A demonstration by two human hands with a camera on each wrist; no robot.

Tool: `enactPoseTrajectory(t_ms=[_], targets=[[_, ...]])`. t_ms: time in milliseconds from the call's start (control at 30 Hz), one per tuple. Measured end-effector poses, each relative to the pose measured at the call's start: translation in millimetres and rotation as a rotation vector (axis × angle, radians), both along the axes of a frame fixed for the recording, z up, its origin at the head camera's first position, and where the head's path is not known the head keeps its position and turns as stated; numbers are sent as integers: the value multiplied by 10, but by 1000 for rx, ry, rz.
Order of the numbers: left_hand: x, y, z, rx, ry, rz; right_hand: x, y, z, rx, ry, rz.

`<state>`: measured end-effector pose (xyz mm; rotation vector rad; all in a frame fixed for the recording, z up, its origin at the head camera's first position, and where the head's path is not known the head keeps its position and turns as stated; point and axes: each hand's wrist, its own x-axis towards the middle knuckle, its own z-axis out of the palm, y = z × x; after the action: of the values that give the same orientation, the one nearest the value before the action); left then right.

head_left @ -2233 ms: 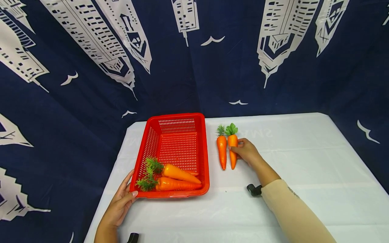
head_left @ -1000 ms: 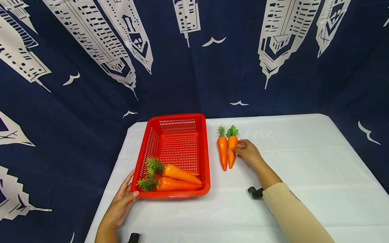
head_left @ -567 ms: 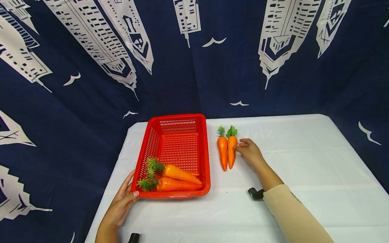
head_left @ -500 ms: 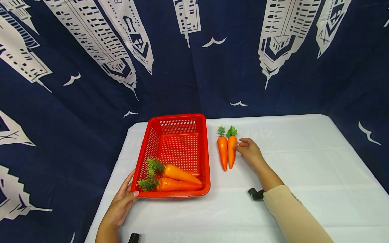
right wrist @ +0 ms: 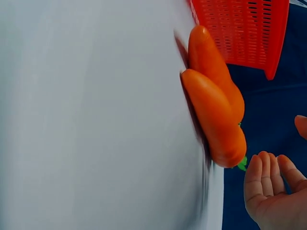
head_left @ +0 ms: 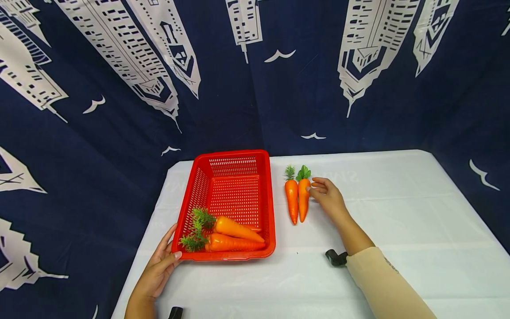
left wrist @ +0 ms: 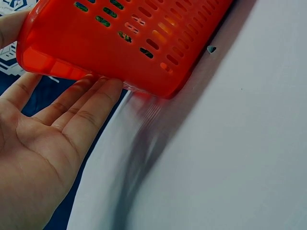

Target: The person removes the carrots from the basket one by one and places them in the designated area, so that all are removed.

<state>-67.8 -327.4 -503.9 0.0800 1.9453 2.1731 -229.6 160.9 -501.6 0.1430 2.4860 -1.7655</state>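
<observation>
My left hand (head_left: 159, 266) holds the near left corner of a red plastic basket (head_left: 272, 199), thumb over the rim and fingers against the outer wall (left wrist: 96, 48). Inside, along the near end, lie two leafy-topped carrots, a lighter one (head_left: 235, 228) and a redder one (head_left: 233, 243). On the table right of the basket, a reddish carrot (head_left: 291, 201) and a lighter carrot (head_left: 303, 204) lie side by side, tips toward me. My right hand (head_left: 328, 195) is beside the lighter carrot; in the right wrist view this hand (right wrist: 276, 191) is apart from it with fingers extended.
A white cloth covers the table (head_left: 398, 221), which ends at a dark blue curtain (head_left: 279, 102) printed with white buildings and birds. Black wrist-worn pieces show by the right sleeve (head_left: 336, 258) and at the bottom near the left wrist (head_left: 175, 313).
The lighter carrot on the table has shifted slightly left, closer to the reddish one. My right hand has let go of it and drawn off a little. The left hand and basket stay put.
</observation>
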Motion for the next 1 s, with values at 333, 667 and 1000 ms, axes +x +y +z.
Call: enactPoseTrajectory(t_ms=[333, 667, 1000], targets=[[4, -4, 8, -5, -7, 11, 94, -90, 90, -50, 43, 24], [9, -10, 8, -5, 6, 1, 182, -190, 207, -139, 81, 71], [6, -13, 2, -11, -4, 10, 227, -299, 256, -151, 125, 118]])
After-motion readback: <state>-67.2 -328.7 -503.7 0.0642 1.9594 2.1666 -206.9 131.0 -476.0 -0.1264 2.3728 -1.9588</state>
